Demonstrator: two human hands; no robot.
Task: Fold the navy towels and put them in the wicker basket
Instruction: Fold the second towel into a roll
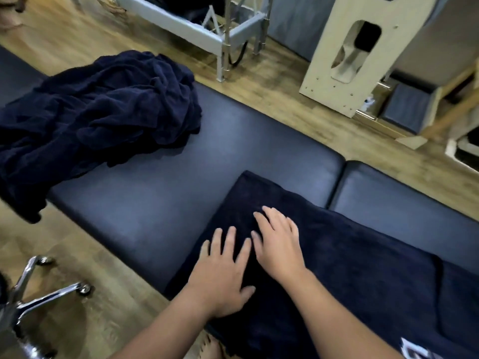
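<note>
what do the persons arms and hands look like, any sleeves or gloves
Both forearms are bare as far as the view shows, with no sleeves. The left hand and right hand wear no gloves, and no rings, watch or wristbands are visible.

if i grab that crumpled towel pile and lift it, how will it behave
The pile looks floppy: deep soft folds, so it would likely sag and trail. One edge already hangs off the bench, so a push may slide it off. Probably light, unbreakable.
</note>
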